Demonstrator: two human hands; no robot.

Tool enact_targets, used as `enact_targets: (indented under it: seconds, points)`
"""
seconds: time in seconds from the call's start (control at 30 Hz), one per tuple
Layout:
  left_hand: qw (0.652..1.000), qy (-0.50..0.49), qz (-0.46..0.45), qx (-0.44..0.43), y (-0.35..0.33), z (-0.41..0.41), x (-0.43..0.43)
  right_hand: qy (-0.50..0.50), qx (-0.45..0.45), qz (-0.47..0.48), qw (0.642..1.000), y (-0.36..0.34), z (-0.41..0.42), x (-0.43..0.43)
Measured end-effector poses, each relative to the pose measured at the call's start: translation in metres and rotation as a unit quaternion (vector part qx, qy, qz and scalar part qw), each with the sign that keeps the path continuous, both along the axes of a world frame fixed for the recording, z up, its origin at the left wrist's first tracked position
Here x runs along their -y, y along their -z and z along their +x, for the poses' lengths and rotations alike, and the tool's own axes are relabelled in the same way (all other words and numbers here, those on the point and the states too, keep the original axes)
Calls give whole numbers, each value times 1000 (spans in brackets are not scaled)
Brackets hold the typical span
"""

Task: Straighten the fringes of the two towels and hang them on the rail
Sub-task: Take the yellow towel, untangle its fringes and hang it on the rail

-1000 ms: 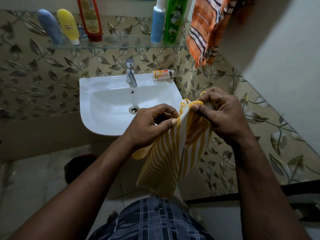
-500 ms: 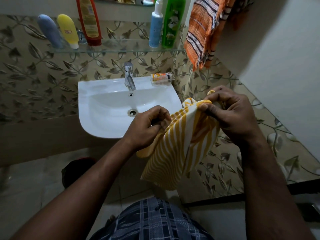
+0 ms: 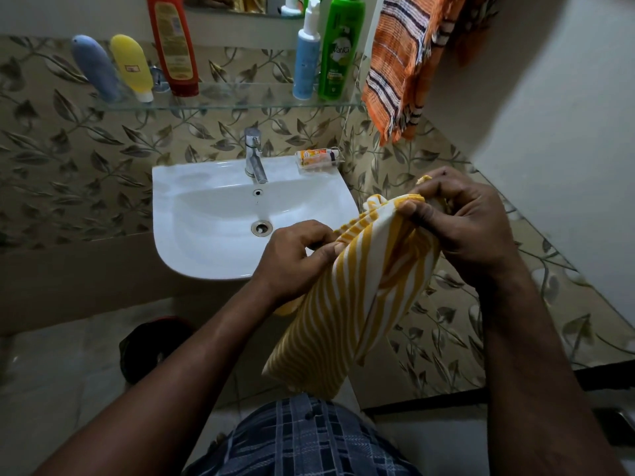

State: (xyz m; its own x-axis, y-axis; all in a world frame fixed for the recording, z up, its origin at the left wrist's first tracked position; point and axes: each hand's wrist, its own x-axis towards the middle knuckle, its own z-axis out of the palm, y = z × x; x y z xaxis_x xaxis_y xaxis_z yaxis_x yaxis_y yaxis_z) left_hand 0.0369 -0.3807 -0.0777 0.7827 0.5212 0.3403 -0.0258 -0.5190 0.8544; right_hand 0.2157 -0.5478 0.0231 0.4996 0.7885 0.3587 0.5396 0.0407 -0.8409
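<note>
A yellow and white striped towel [image 3: 357, 297] hangs between my hands in front of the sink. My left hand [image 3: 295, 255] pinches its top edge on the left side. My right hand [image 3: 457, 218] grips the top edge on the right, with a bit of yellow fringe showing above the fingers. The cloth droops down toward my lap. An orange towel with dark and white stripes [image 3: 402, 60] hangs at the upper right, its fringed end pointing down. The rail that holds it is hidden.
A white sink [image 3: 192, 214] with a chrome tap [image 3: 254, 156] sits straight ahead. A glass shelf [image 3: 226, 97] above it carries several bottles. A small soap packet [image 3: 319, 156] lies on the sink's back corner. A tiled wall runs along the right.
My hands have drawn apart along the striped towel's top edge, the right one going right and slightly up, so more cloth is spread between them. The view has tilted down a little.
</note>
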Motion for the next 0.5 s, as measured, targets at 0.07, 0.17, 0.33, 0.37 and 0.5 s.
enact_targets:
  seconds: [0.07, 0.17, 0.33, 0.37, 0.5]
  points:
    - [997, -48, -64, 8, -1, -2, -2, 49, 16, -10, 999, 6, 6, 3]
    - [995, -74, -65, 19, -5, -7, -6, 138, 55, -54, 987, 21, 14, 6]
    - [992, -116, -11, 53, -14, -14, -6, 210, 60, -73, 973, 45, 9, 6]
    - [991, -124, -5, 55, -14, -15, -6, 215, 64, -70, 972, 47, 8, 6]
    - [987, -143, 46, 50, -16, -17, -7, 227, 53, -57, 971, 46, 7, 4]
